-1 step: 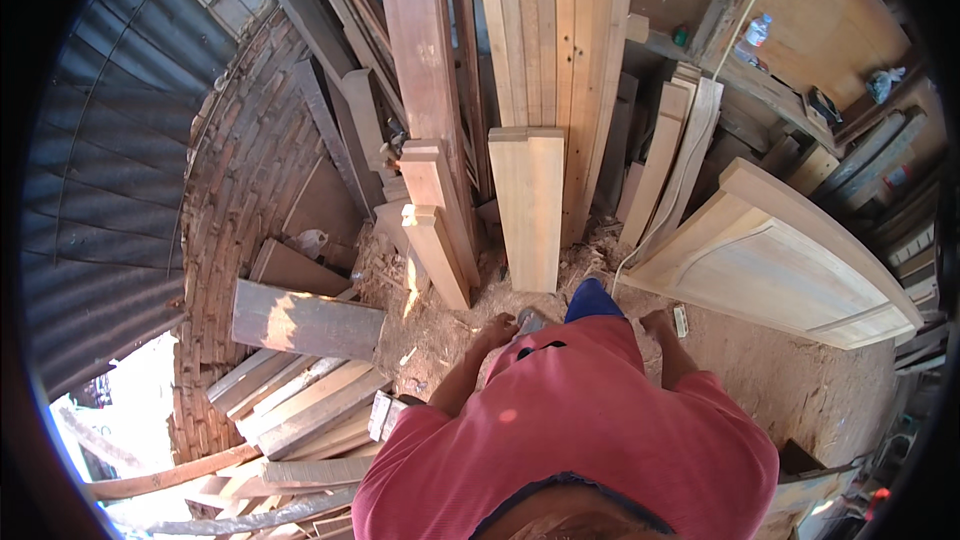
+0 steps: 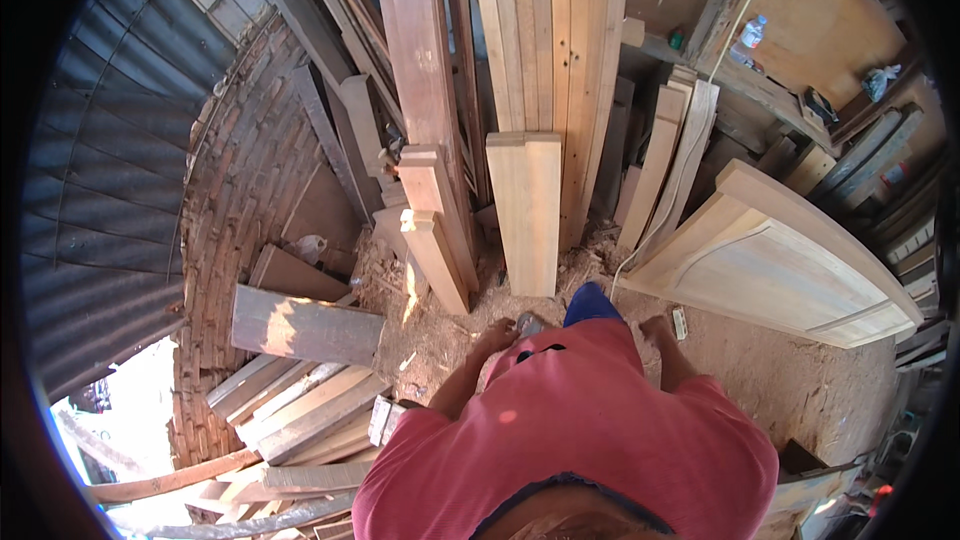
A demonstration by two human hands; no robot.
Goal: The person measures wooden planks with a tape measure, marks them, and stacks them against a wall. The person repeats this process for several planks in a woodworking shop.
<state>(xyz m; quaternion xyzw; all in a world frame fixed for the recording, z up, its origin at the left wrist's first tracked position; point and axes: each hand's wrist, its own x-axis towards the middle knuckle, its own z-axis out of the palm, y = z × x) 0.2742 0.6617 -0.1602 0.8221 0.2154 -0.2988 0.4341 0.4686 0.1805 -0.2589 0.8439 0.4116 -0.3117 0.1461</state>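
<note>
While the short pale plank [image 2: 524, 208] leans upright against the stack of long boards [image 2: 545, 30], the left hand [image 2: 495, 337] hangs just below its foot over the sawdust floor [image 2: 440, 330], fingers loosely curled on nothing that shows. Right of that plank's foot, the right hand [image 2: 655, 325] lies near the arched door panel [image 2: 775, 260]; whether it grips anything cannot be told, since the red shirt [image 2: 580, 430] hides much of it. Left of the plank lean two darker moulded posts [image 2: 435, 230].
</note>
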